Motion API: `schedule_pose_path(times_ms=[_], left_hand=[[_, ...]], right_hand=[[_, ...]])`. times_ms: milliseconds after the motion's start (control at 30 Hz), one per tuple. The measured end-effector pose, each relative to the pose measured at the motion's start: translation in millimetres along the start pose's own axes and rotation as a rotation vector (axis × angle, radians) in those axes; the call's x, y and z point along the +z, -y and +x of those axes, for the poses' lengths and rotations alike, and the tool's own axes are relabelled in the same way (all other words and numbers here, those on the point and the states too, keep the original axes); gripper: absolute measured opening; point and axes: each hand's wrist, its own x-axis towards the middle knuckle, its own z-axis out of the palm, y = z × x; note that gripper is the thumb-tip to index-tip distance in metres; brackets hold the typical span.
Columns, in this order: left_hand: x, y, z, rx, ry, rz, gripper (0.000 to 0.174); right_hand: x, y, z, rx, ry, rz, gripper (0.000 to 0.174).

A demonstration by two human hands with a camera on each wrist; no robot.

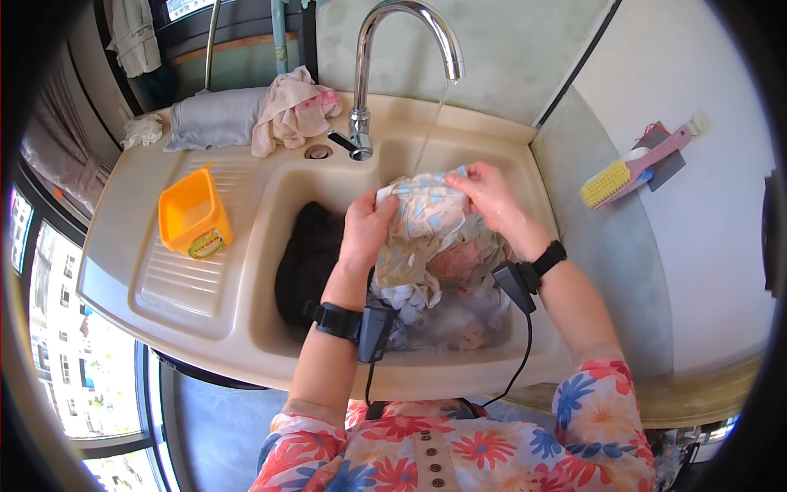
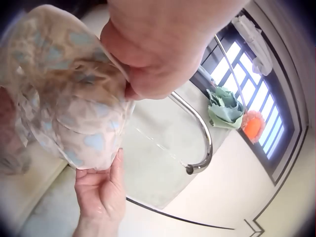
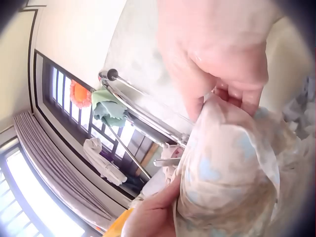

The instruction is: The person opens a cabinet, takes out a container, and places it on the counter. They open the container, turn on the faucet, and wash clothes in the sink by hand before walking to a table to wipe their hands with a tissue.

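Observation:
A wet, thin garment (image 1: 426, 217) with pale blue and brown patches is stretched between both hands over the sink. My left hand (image 1: 367, 225) pinches its upper left edge, the thumb lying on the near side. At the upper right edge, my right hand (image 1: 490, 197) grips the fabric between thumb and fingers. In the right wrist view the wet cloth (image 3: 222, 173) hangs in folds below the right hand. Behind the garment a thin stream of water (image 1: 429, 131) runs from the chrome faucet (image 1: 366, 82). Below lie white laundry (image 1: 410, 297) and other soaked clothes in cloudy water (image 1: 443, 328).
Black cloth (image 1: 307, 266) fills the sink's left side. On the ribbed drainboard (image 1: 176, 283) stands a yellow-orange container (image 1: 195, 215). A beige cloth (image 1: 291, 115) and a grey folded piece (image 1: 215, 120) lie along the back ledge. A brush (image 1: 623, 174) hangs on the right wall.

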Motion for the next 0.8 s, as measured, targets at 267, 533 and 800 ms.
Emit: schedule_pose_path(times_ms=[267, 533, 800], left_hand=[[-3, 8, 0, -0.122, 0.018, 0.021, 0.025], [-5, 10, 4, -0.070, -0.063, 0.007, 0.035], [-33, 11, 6, -0.162, -0.085, 0.553, 0.036]], right_hand=[[6, -23, -5, -0.459, 0.540, -0.583, 0.065], [26, -32, -13, -0.168, 0.578, -0.314, 0.033], [28, -52, 43, 0.013, 0.167, 0.176, 0.017]])
